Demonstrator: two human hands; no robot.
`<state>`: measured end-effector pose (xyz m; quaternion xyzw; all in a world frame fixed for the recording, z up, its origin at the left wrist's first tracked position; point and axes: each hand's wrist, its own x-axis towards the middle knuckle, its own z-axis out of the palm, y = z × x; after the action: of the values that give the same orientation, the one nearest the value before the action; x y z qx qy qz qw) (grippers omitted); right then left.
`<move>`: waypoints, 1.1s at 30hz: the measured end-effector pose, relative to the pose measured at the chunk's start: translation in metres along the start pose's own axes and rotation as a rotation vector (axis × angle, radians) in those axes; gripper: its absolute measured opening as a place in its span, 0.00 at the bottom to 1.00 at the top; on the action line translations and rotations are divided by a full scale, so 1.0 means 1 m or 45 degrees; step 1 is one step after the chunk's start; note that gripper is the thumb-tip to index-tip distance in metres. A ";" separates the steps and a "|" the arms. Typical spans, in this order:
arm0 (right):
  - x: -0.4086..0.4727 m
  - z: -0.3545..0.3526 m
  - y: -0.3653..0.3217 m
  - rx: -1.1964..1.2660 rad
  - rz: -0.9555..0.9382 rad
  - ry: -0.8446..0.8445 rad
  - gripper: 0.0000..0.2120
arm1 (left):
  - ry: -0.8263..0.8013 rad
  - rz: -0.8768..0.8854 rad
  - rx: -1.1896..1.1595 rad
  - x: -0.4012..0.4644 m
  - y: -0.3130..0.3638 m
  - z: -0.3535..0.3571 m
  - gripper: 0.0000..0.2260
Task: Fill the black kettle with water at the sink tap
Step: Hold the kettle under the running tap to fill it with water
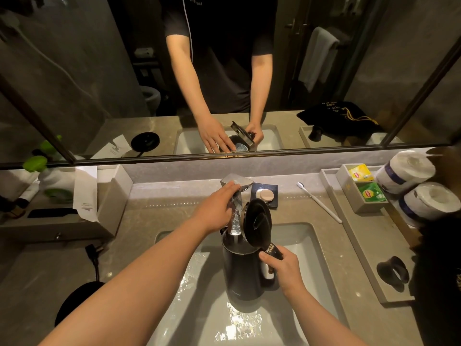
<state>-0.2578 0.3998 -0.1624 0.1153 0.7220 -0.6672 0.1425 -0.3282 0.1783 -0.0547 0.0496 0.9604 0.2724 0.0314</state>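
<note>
The black kettle (243, 273) stands upright in the white sink (316, 248), its round lid (258, 222) flipped up. My right hand (282, 269) is closed around the kettle's handle. The chrome tap (235, 216) reaches over the kettle's open mouth, and water appears to run from the spout into it. My left hand (219, 207) rests on the tap, its fingers over the flat lever (238, 183). The sink bottom is wet and glistening.
The kettle's black base (77, 305) with its cord lies on the counter at the left. A soap dish (265, 195) sits behind the tap. To the right are a toothbrush (319, 202), a tray with tea bags (365, 188) and paper rolls (421, 191). A mirror fills the wall above.
</note>
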 end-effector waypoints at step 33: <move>-0.001 -0.002 -0.007 0.023 -0.036 -0.047 0.10 | -0.053 0.004 -0.068 0.003 0.005 -0.015 0.26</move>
<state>-0.2595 0.4009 -0.1549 0.0941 0.7147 -0.6777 0.1453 -0.3319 0.1752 -0.0394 0.0559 0.9518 0.2970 0.0525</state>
